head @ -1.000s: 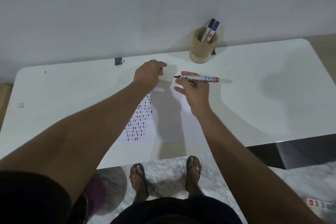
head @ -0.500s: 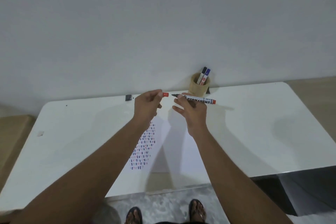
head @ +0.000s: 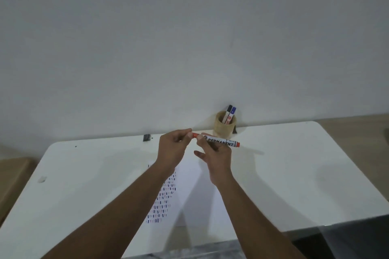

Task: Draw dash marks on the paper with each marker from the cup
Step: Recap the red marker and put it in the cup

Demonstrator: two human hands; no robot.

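My right hand (head: 215, 156) holds a red permanent marker (head: 221, 142) level above the table. My left hand (head: 173, 147) pinches the marker's red cap (head: 195, 135), which sits on the marker's left end. Under my arms lies the white paper (head: 189, 191), its left side filled with columns of red, blue and black dashes (head: 162, 200). A tan cup (head: 224, 127) stands at the table's back edge by the wall with a black marker (head: 228, 111) and a blue marker (head: 232, 113) in it.
The white table (head: 294, 174) has rounded corners and stands against a grey wall. A small black object (head: 146, 137) sits at the back edge, left of the cup. A dark surface (head: 347, 237) lies at the lower right.
The cap was apart from the bare marker tip; my left hand has now brought it onto the tip. The camera tilted up, and both hands rose off the paper.
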